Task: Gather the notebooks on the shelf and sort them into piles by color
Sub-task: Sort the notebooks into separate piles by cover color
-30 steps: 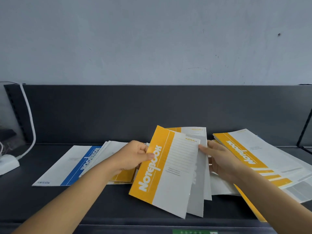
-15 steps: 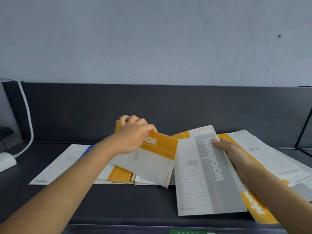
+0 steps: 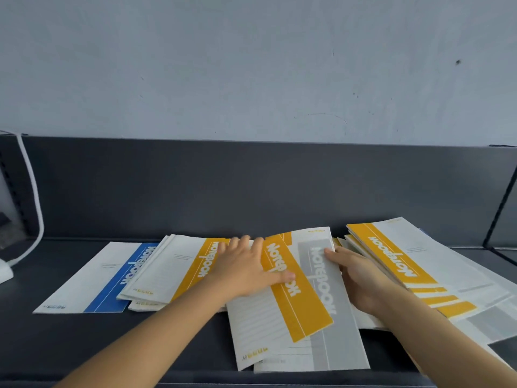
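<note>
A yellow notebook (image 3: pixel 296 301) lies slanted on top of a grey notebook (image 3: pixel 335 331) in the middle of the dark shelf (image 3: pixel 84 340). My left hand (image 3: pixel 246 271) rests flat on the yellow one, fingers spread, gripping nothing. My right hand (image 3: pixel 356 278) holds the grey notebook's right edge, thumb on its cover. To the left lie a blue notebook (image 3: pixel 109 278) and a yellow pile (image 3: pixel 173 268) overlapping it. A fanned yellow pile (image 3: pixel 397 264) sits on the right, with grey notebooks (image 3: pixel 489 323) under it.
A white cable (image 3: pixel 37 205) runs down to a white adapter (image 3: pixel 5 271) at the far left. The shelf's dark back panel (image 3: pixel 251 186) rises behind the notebooks. A black wire frame (image 3: pixel 500 208) stands at the right end. The shelf's front edge is near the bottom.
My left hand carried a yellow notebook to the left pile, let it go there, and came back onto another yellow notebook in the middle. The right hand stayed on the grey notebook.
</note>
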